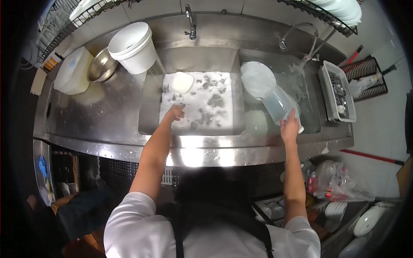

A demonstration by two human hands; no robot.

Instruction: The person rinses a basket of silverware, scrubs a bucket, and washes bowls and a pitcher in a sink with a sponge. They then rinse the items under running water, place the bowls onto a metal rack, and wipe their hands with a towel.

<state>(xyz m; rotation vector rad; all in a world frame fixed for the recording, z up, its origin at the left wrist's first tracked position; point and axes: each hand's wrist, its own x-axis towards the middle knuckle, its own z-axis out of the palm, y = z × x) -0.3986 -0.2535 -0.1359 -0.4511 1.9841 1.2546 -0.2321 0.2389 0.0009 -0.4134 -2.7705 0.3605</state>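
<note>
My left hand [176, 112] hangs over the suds in the left sink basin [198, 133], fingers apart, with nothing visible in them. Just beyond it, a small white square dish [182, 82] sits in the foam. In the right basin, my right hand [290, 123] grips the near end of a clear plastic container [276, 103], which lies tilted at the water. A round whitish lid-like piece [258, 80] touches or overlaps its far end. A pale round item [256, 122] rests under the water to its left.
A white bucket [140, 53], a metal bowl [102, 66] and a plastic tub [74, 71] stand on the left counter. Faucets [190, 21] rise behind the basins. A white basket [337, 92] of utensils is at the right, and dish racks [327, 17] hang above.
</note>
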